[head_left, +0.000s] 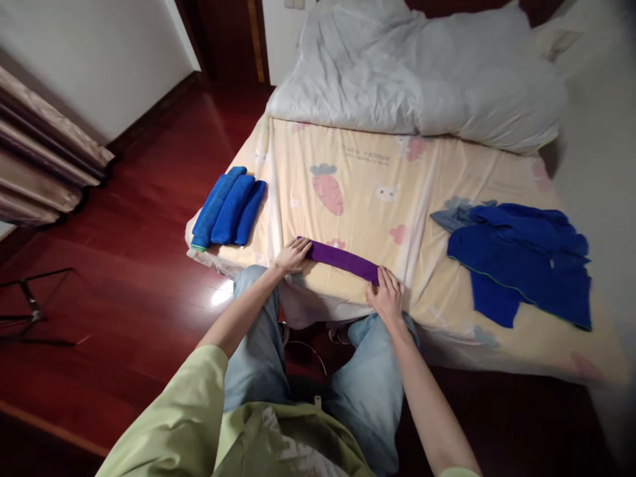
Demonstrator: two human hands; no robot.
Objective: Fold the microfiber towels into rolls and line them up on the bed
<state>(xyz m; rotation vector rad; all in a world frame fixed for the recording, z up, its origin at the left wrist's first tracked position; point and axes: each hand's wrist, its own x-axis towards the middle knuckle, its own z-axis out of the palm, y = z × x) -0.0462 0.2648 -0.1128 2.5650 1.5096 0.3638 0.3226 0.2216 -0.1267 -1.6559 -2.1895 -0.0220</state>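
Observation:
A purple towel (344,260), folded into a long narrow strip, lies near the front edge of the bed and slants slightly down to the right. At its left end my left hand (294,255) grips the cloth, fingers over the top. The other end is held by my right hand (387,291), with the thumb on the near side and the fingers over it. Beyond my left hand, several blue folded towels (231,209) lie side by side. Loose blue cloths (521,258) are heaped to the right of my right hand.
The bed (358,205) has a yellow patterned sheet. A grey-white quilt (417,73) is bunched at its far end. A greyish cloth (452,217) shows beside the blue heap. On the left are a curtain (44,152) and black stand legs (34,308) on the red-brown floor (144,252).

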